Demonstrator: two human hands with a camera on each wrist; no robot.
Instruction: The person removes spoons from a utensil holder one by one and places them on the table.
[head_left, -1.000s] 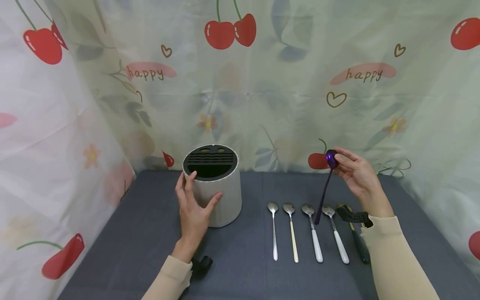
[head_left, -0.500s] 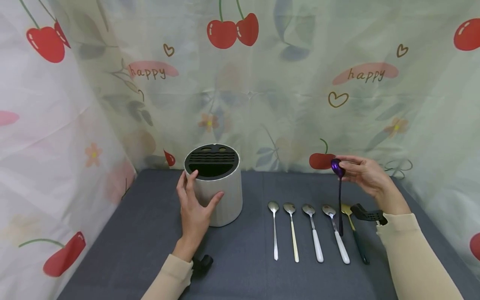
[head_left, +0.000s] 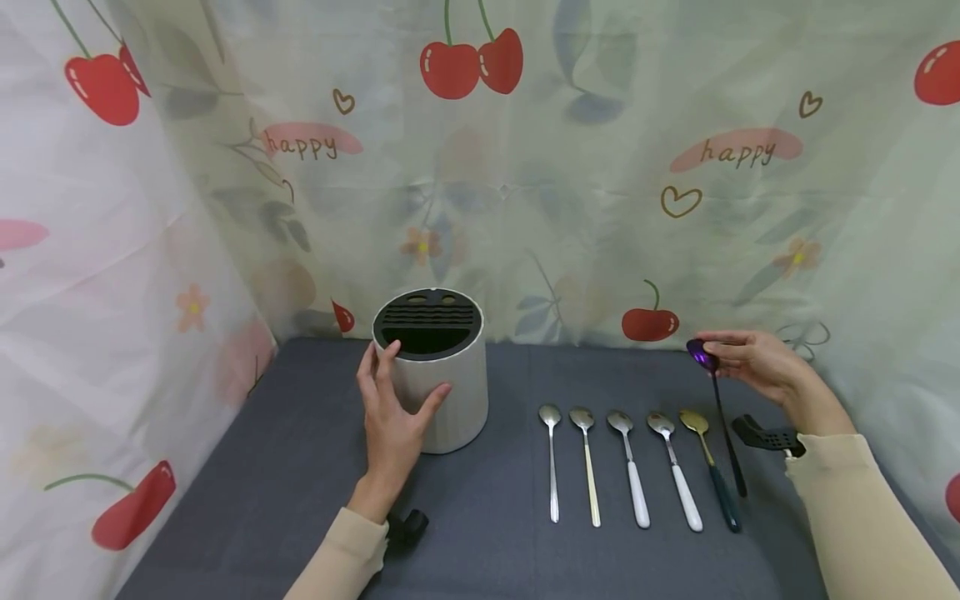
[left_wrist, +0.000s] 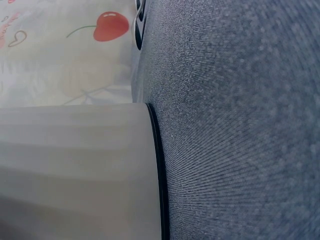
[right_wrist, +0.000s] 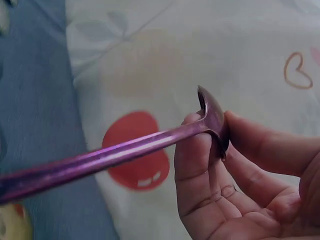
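Observation:
A purple metal spoon [head_left: 703,357] is pinched at its bowl by my right hand [head_left: 772,371]; its handle slants down to the right, its lower end beside the gold spoon [head_left: 708,454] with a dark green handle. In the right wrist view, thumb and fingers clasp the bowl of the purple spoon [right_wrist: 212,120] while its handle stretches left. My left hand [head_left: 393,421] rests spread against the near left side of a white ribbed cylindrical holder [head_left: 457,408], one fingertip at the rim of its dark slotted top. The left wrist view shows the holder's lower wall [left_wrist: 85,165].
Left of the gold spoon lie two white-handled spoons [head_left: 636,496], a spoon with a cream handle [head_left: 591,483] and an all-silver spoon [head_left: 552,467], in a row. Dark grey cloth [head_left: 300,467] covers the table. A cherry-printed curtain [head_left: 570,208] closes the back and sides.
My right hand has moved right and downward with the purple spoon, whose handle now tilts the other way, past the gold spoon. The left hand stays on the holder.

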